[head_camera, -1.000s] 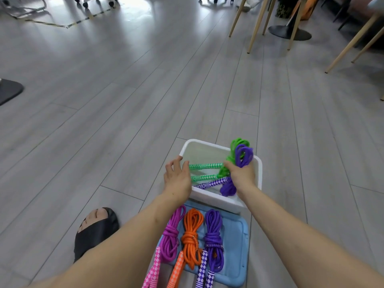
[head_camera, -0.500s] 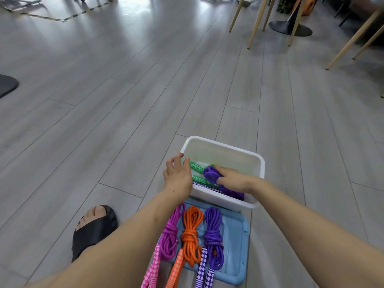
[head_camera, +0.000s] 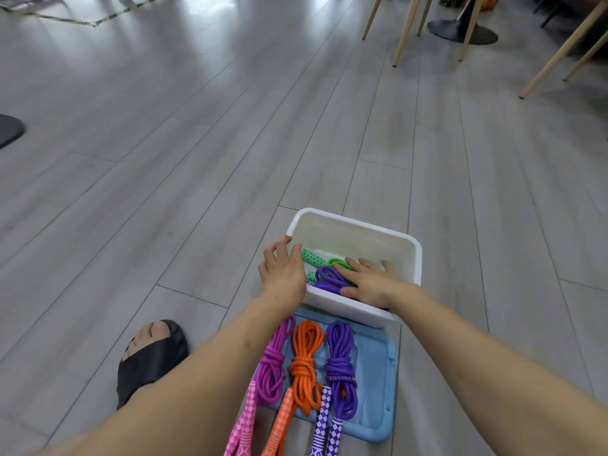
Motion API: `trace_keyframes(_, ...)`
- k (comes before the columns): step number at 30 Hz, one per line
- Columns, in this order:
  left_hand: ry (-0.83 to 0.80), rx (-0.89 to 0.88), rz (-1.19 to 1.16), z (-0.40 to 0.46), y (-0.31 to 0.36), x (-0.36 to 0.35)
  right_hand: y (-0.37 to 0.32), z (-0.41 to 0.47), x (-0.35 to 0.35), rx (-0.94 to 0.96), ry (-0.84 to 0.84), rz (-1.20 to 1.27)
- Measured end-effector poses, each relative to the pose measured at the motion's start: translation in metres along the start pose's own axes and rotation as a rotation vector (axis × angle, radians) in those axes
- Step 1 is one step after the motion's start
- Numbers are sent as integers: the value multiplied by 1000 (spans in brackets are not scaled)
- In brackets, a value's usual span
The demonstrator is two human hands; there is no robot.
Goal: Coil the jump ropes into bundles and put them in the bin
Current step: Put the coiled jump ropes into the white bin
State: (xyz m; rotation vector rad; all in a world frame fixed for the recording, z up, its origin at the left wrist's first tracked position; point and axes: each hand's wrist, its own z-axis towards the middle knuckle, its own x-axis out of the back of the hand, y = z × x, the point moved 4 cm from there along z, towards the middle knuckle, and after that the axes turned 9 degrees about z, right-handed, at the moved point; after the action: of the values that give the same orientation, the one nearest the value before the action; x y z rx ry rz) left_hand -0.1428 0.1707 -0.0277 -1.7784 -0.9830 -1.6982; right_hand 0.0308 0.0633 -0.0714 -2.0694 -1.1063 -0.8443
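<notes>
A white bin (head_camera: 409, 248) sits on the grey floor. Inside it lie a green rope bundle (head_camera: 312, 258) and a purple rope bundle (head_camera: 329, 279). My right hand (head_camera: 370, 281) lies flat inside the bin, its straight fingers pressing on the two bundles. My left hand (head_camera: 283, 273) holds the bin's left rim. On a blue lid (head_camera: 378, 373) in front of the bin lie three coiled ropes: magenta (head_camera: 271, 366), orange (head_camera: 306, 363) and purple (head_camera: 340, 366), with their patterned handles pointing toward me.
A foot in a black slipper (head_camera: 149, 360) stands on the floor at the left. Wooden chair legs (head_camera: 403, 31) and a black round table base (head_camera: 462, 31) are at the far right. A dark base (head_camera: 10, 128) shows at the left edge.
My right hand lowered the green and purple bundles into the bin, let go of them, and now lies flat on them. My left hand stayed on the rim.
</notes>
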Motion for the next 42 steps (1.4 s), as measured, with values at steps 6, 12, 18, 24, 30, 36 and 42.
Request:
trace_keyframes(6,-21,8,1,-1,2,2,-1,14,2,-46,54,80)
trace_keyframes(12,-55,22,-27,-4,4,8,-13,-8,20,-13,242,99)
trace_keyframes(18,10,-56,-106,-29,-3,21,-36,-98,22,191,969,396)
trace_keyframes(24,263,-120,-160,-91,-26,-3,-50,-148,-59,194,1004,524)
trace_keyframes(30,-188,-59,-87,-137,-24,-48,-44,-128,-129,-228,509,746)
trace_keyframes(36,-333,30,-30,-145,-1,-51,-54,-119,-133,-316,415,861)
trace_keyframes(42,-385,150,-171,-145,2,-65,-47,-118,-139,-381,344,1043)
